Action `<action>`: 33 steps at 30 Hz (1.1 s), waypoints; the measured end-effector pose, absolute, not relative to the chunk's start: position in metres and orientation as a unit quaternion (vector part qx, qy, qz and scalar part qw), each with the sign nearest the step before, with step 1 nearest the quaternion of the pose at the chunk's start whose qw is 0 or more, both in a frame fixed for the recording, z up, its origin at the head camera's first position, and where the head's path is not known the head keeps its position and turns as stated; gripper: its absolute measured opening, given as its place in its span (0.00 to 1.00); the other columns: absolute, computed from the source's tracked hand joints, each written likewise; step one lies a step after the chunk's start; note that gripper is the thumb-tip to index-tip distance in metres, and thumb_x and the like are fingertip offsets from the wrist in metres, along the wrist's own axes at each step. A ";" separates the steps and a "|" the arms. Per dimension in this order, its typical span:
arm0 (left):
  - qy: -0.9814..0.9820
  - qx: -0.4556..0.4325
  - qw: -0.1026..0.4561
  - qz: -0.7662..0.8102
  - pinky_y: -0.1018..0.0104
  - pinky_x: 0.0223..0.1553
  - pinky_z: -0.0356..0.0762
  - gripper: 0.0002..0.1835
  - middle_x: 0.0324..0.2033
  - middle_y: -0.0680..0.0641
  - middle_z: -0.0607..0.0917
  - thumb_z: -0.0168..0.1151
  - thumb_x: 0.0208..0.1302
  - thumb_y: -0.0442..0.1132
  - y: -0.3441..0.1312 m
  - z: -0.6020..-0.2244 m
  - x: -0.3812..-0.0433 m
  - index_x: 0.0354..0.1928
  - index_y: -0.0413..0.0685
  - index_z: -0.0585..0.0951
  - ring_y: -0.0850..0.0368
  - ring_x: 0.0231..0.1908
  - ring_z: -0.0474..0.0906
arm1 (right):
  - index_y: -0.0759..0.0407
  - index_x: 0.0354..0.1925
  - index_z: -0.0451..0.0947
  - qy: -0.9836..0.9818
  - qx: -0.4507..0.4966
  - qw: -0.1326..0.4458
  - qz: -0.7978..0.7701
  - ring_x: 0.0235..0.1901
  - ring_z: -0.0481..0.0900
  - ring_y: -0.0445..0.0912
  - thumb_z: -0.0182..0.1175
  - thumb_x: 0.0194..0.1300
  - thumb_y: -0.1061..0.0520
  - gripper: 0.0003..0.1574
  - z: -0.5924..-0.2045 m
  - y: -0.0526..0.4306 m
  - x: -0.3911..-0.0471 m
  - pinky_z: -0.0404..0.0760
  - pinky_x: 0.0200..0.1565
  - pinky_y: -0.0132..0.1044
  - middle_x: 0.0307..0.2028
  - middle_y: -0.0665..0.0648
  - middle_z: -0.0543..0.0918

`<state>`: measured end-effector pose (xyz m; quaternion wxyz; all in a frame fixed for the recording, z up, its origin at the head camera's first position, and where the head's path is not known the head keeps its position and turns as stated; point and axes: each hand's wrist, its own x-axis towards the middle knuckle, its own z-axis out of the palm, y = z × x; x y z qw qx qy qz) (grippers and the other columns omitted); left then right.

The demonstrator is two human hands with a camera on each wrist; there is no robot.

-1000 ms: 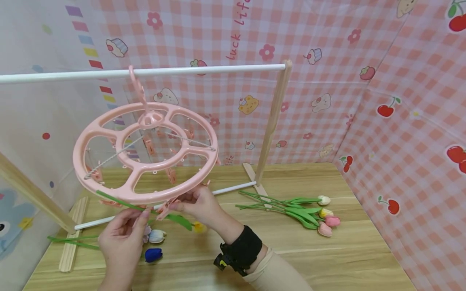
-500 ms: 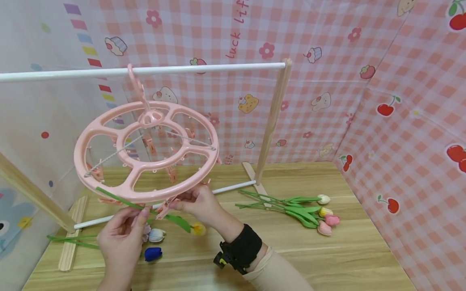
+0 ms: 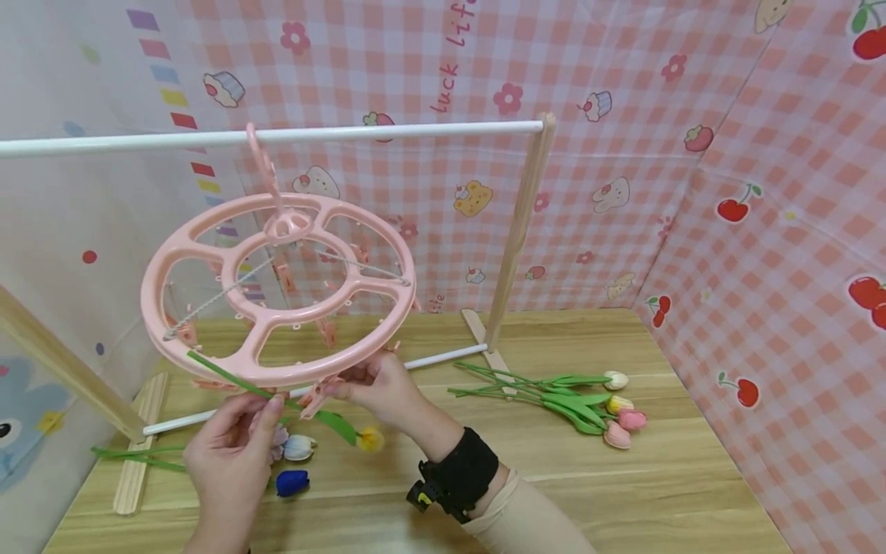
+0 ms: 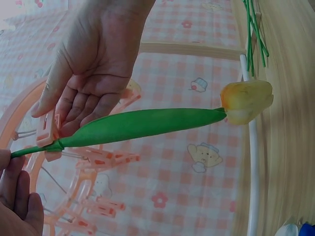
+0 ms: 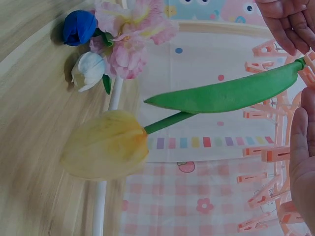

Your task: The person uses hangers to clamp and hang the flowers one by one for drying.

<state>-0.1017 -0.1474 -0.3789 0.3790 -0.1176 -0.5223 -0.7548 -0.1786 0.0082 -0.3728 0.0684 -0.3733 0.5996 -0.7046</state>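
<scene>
Below the rim of a round pink clip hanger hung on a white rail, the right hand pinches a pink clip, apparently on a yellow tulip. Meanwhile the left hand pinches the tulip's green stem, bloom hanging low above the wooden table.

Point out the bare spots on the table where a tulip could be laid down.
Free: the wooden table right of and in front of the tulip bundle. Crowded: the left, under the pink clip hanger, with both hands and loose tulip heads.
</scene>
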 end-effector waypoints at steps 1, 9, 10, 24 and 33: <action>-0.526 -0.112 0.379 -0.753 0.78 0.22 0.76 0.07 0.25 0.39 0.80 0.55 0.44 0.12 -0.147 -0.379 -0.102 0.29 0.15 0.72 0.59 0.24 0.77 | 0.73 0.42 0.71 0.598 -0.376 0.067 -0.705 0.34 0.79 0.42 0.56 0.54 0.71 0.14 -0.373 0.008 -0.179 0.79 0.37 0.45 0.35 0.72 0.77; -0.548 -0.065 0.377 -0.744 0.74 0.28 0.78 0.07 0.24 0.40 0.81 0.57 0.44 0.14 -0.149 -0.387 -0.104 0.30 0.17 0.73 0.56 0.27 0.79 | 0.73 0.40 0.72 0.596 -0.377 0.074 -0.706 0.35 0.79 0.45 0.57 0.53 0.69 0.14 -0.374 0.009 -0.179 0.79 0.38 0.42 0.34 0.70 0.77; -0.552 -0.055 0.376 -0.742 0.74 0.28 0.78 0.07 0.24 0.41 0.81 0.57 0.45 0.15 -0.149 -0.387 -0.104 0.30 0.17 0.73 0.56 0.27 0.79 | 0.73 0.40 0.71 0.595 -0.376 0.077 -0.706 0.35 0.79 0.45 0.57 0.53 0.69 0.14 -0.374 0.009 -0.179 0.79 0.39 0.42 0.34 0.70 0.77; -0.570 -0.018 0.351 -0.743 0.75 0.30 0.78 0.10 0.26 0.43 0.82 0.58 0.45 0.16 -0.152 -0.390 -0.104 0.33 0.17 0.73 0.58 0.29 0.79 | 0.70 0.45 0.70 0.594 -0.369 0.091 -0.709 0.36 0.78 0.51 0.58 0.52 0.71 0.19 -0.382 0.008 -0.179 0.78 0.42 0.46 0.36 0.72 0.76; -0.567 -0.001 0.353 -0.744 0.75 0.30 0.77 0.12 0.26 0.43 0.81 0.59 0.44 0.16 -0.154 -0.391 -0.104 0.35 0.18 0.73 0.59 0.26 0.77 | 0.65 0.46 0.70 0.640 -0.357 0.082 -0.675 0.42 0.74 0.51 0.59 0.54 0.68 0.19 -0.385 0.013 -0.183 0.76 0.44 0.48 0.40 0.64 0.77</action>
